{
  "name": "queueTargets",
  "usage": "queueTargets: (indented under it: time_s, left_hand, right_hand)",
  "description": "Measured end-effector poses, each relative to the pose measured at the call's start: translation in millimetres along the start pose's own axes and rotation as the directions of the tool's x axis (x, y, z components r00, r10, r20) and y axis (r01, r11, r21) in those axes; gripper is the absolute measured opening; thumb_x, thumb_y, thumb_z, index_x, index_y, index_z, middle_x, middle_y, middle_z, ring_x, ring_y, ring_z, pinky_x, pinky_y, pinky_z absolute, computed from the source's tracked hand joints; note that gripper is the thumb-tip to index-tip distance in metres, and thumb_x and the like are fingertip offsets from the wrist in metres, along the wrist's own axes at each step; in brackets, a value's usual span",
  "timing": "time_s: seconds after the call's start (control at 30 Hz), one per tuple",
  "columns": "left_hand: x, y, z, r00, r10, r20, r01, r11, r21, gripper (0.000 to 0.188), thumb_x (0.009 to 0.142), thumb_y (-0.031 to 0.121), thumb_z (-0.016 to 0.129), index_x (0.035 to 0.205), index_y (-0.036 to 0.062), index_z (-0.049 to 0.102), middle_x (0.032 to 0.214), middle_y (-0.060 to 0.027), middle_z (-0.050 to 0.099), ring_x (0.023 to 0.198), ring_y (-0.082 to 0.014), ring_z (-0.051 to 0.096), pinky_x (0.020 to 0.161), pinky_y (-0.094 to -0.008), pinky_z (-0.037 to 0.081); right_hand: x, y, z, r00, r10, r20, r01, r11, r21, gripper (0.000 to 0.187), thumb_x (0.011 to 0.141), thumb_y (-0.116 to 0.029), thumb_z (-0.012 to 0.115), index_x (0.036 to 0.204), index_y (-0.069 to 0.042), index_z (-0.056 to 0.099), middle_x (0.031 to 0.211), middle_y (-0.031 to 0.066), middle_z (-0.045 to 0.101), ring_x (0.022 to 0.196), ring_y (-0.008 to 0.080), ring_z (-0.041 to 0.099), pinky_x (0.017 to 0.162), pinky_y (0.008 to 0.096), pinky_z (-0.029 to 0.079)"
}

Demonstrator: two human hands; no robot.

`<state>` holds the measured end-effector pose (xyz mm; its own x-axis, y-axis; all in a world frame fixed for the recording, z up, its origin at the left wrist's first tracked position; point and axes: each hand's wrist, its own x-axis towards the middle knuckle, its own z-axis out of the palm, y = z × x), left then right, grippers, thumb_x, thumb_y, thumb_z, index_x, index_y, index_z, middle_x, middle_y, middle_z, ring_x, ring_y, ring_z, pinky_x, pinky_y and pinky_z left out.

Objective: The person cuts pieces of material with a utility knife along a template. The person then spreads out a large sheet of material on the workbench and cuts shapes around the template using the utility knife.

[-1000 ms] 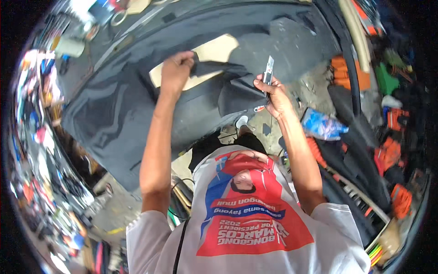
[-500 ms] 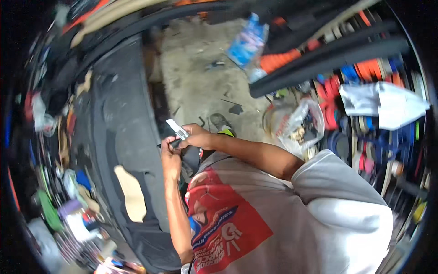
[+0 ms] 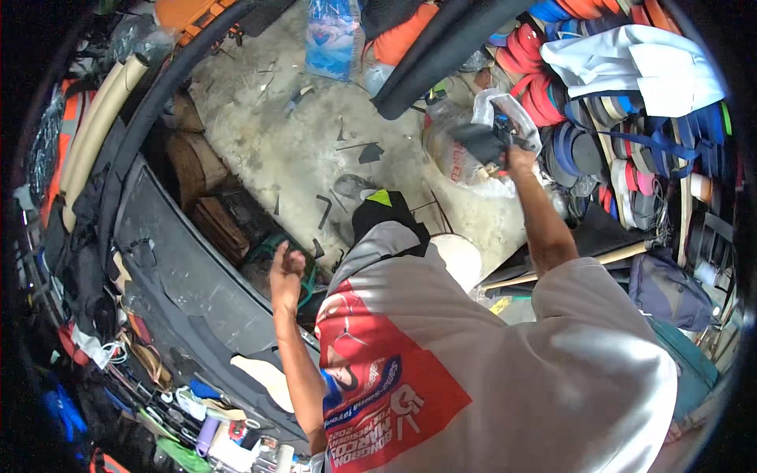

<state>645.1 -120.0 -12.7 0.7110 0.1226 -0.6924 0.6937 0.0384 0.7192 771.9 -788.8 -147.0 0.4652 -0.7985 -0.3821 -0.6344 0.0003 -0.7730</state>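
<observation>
My right hand point(image 3: 519, 160) reaches out to the right, its fingers closed on a black piece of sheet material point(image 3: 481, 147). That piece hangs over the mouth of a white plastic bag point(image 3: 471, 183), which has loose scraps inside. Nearer to me, my left hand point(image 3: 287, 270) is raised beside the edge of the dark worktable point(image 3: 189, 260), with its fingers apart and nothing visible in them. Behind my left forearm, a cream sole-shaped piece point(image 3: 266, 378) lies on the table, partly hidden. No knife shows in this view.
Dark offcuts point(image 3: 370, 153) lie scattered on the concrete floor point(image 3: 260, 134). Rolls of coloured strap point(image 3: 579, 150) are stacked at the right, under a white sheet point(image 3: 643, 67). A long black roll point(image 3: 441, 59) leans near a blue bag point(image 3: 333, 39). Tools and materials crowd the left side.
My hands have moved apart from in front of me. The right one has swung right to the plastic bag. The utility knife seen earlier is out of sight, and the view has turned right.
</observation>
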Motion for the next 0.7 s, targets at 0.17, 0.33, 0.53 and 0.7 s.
queueTargets:
  time_s: [0.17,0.33,0.53,0.7]
  left_hand:
    - [-27,-57,-45,0.991,0.0,-0.133,-0.014,0.994,-0.11,0.05,0.1,-0.003,0.057,0.149,0.0086,0.049,0.106,-0.0015,0.063,0.091,-0.014,0.061,0.083,-0.0291,0.054]
    - [-74,-90,-41,0.93,-0.139,-0.341,0.101,0.987,-0.129,0.05,0.1,0.003,0.06,0.148,0.0071,0.049,0.108,-0.0012,0.063,0.091,-0.0138,0.061,0.082,-0.0305,0.054]
    - [-133,-130,-2,0.827,-0.025,-0.561,0.012,1.0,-0.028,0.059,0.091,0.0,0.059,0.15,0.0041,0.049,0.118,-0.007,0.069,0.099,-0.016,0.065,0.085,-0.0299,0.053]
    - [-139,-150,47,0.725,-0.021,-0.688,0.005,1.0,-0.025,0.047,0.088,-0.005,0.057,0.135,0.0005,0.062,0.099,-0.0081,0.069,0.091,-0.0126,0.062,0.085,-0.0291,0.052]
  right_hand:
    - [25,-40,-73,0.861,-0.09,-0.5,-0.269,0.754,-0.599,0.051,0.073,-0.036,0.079,0.103,0.005,0.076,0.105,0.0231,0.077,0.095,0.0374,0.077,0.082,0.045,0.061]
    - [81,-12,-89,0.908,-0.217,-0.358,-0.17,0.591,-0.788,0.03,0.078,-0.035,0.079,0.084,-0.006,0.076,0.094,0.0148,0.078,0.089,0.0345,0.076,0.081,0.045,0.06]
    - [97,-14,-46,0.634,-0.127,0.762,0.662,-0.42,-0.621,0.043,0.095,-0.047,0.063,0.096,-0.004,0.071,0.087,0.0107,0.075,0.073,0.0254,0.071,0.063,0.046,0.055]
    - [48,-86,72,0.708,-0.296,0.641,0.682,0.049,-0.73,0.042,0.095,-0.041,0.065,0.111,-0.002,0.068,0.092,0.0123,0.074,0.08,0.0237,0.068,0.07,0.0452,0.054]
